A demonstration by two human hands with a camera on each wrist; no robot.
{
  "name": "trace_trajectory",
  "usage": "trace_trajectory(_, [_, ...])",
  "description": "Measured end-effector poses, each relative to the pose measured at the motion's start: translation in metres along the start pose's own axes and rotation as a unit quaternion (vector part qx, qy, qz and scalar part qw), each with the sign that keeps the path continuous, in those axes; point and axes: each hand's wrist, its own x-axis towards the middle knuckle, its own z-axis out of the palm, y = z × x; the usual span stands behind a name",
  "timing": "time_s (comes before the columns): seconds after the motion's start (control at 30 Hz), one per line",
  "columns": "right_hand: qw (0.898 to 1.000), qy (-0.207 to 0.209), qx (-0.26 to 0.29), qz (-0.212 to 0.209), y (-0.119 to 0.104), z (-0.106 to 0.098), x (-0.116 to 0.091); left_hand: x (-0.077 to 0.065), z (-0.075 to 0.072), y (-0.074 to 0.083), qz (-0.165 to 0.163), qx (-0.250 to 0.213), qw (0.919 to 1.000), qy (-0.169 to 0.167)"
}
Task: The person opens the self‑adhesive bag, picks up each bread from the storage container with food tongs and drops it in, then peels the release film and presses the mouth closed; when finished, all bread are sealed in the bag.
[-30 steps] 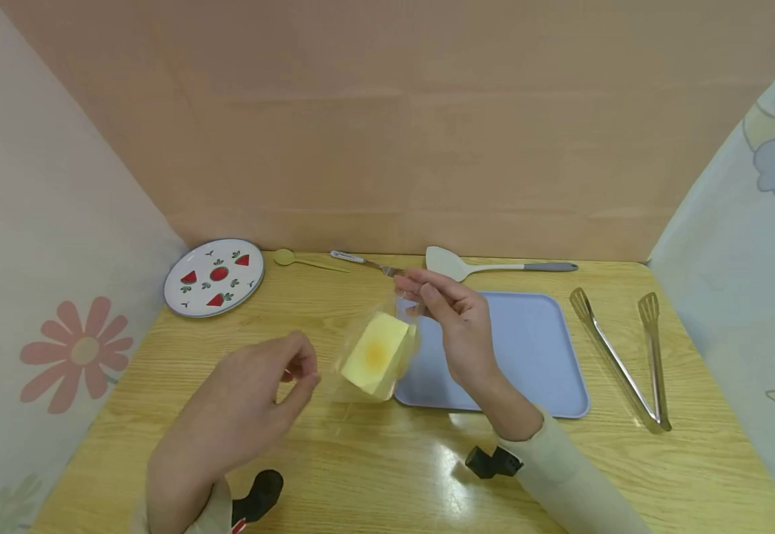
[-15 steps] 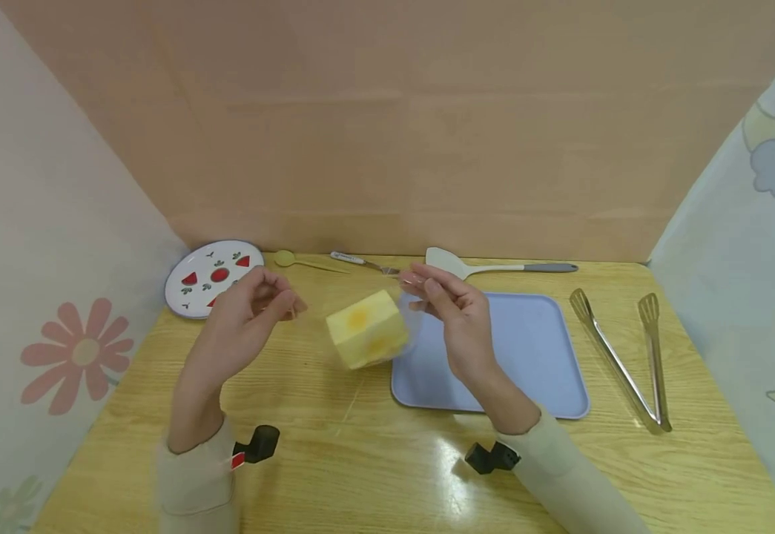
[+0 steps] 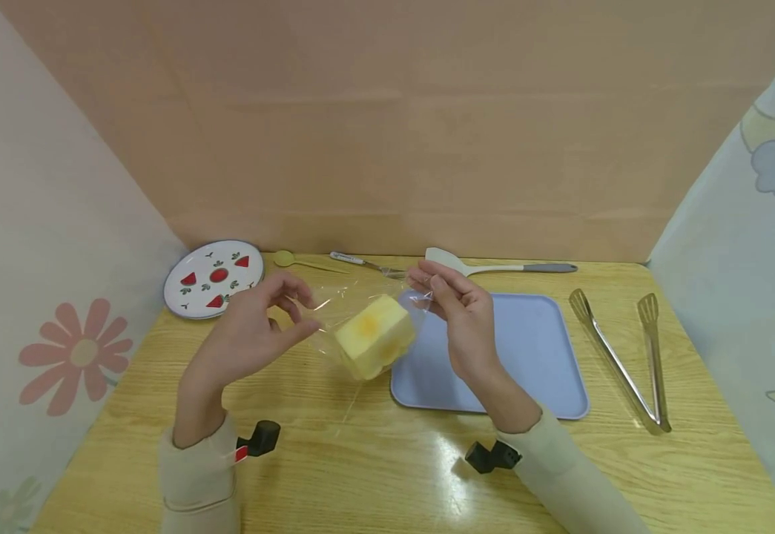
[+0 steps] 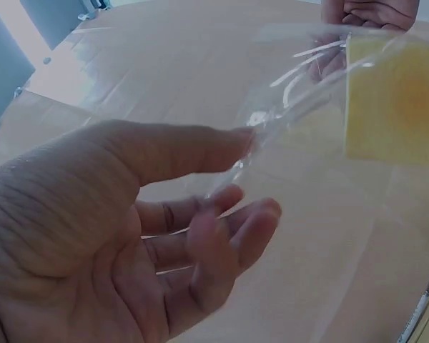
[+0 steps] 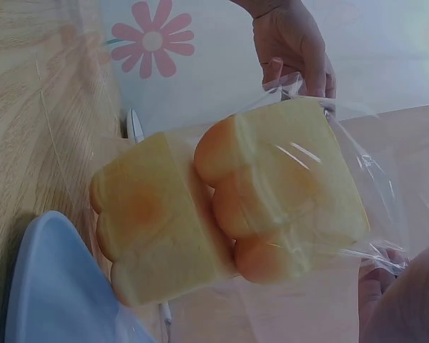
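Observation:
A clear plastic bag (image 3: pixel 330 297) with bread inside is held up between my hands, above the table and beside the tray's left edge. In the right wrist view the bread is two blocks of soft loaf, a nearer loaf (image 5: pixel 293 171) and a farther loaf (image 5: pixel 154 214), with browned tops. My right hand (image 3: pixel 463 319) pinches the bag's upper right edge between thumb and fingers. My left hand (image 3: pixel 254 326) has its bent fingers and thumb at the bag's left edge; in the left wrist view the thumb (image 4: pixel 200 150) touches the film.
A blue tray (image 3: pixel 527 356) lies right of centre, partly behind my right forearm. Metal tongs (image 3: pixel 617 363) lie at the right. Along the back are a patterned plate (image 3: pixel 200 263), a yellow spoon (image 3: pixel 285 258), a fork (image 3: pixel 350 258) and a spatula (image 3: pixel 500 268).
My left hand has risen, then moved right to the bag's edge. The bread has turned and the film now stretches between both hands. My right hand has kept its pinch and barely moved.

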Motion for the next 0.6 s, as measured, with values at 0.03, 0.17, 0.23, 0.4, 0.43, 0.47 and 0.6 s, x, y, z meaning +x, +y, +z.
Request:
trace_trajectory(0.03, [1.000,0.001,0.001,-0.001,-0.0002,0.0001,0.0000,-0.0006,0.0001,0.0008,-0.004,-0.011,0.9999,-0.004])
trace_trajectory(0.17, [1.000,0.002,0.002,0.001,-0.0004,0.0003,0.0001,-0.0038,0.0001,0.0042,-0.019,-0.051,0.9982,-0.025])
trace_trajectory(0.23, [1.000,0.003,0.002,0.001,-0.0006,0.0004,-0.0004,-0.0054,0.0000,0.0063,-0.026,-0.059,0.9972,-0.038])
trace_trajectory(0.4, [1.000,-0.002,0.004,-0.006,-0.0016,0.0015,-0.0018,-0.0070,-0.0014,0.0084,-0.042,-0.088,0.9938,-0.054])
trace_trajectory(0.43, [1.000,-0.003,0.003,-0.009,-0.0018,0.0017,-0.0021,-0.0070,-0.0025,0.0077,-0.042,-0.091,0.9938,-0.048])
trace_trajectory(0.47, [1.000,-0.005,0.002,-0.012,-0.0020,0.0020,-0.0023,-0.0068,-0.0037,0.0066,-0.040,-0.092,0.9942,-0.040])
trace_trajectory(0.6, [1.000,-0.009,-0.002,-0.029,-0.0018,0.0024,-0.0026,-0.0060,-0.0096,-0.0001,-0.012,-0.086,0.9961,0.011])
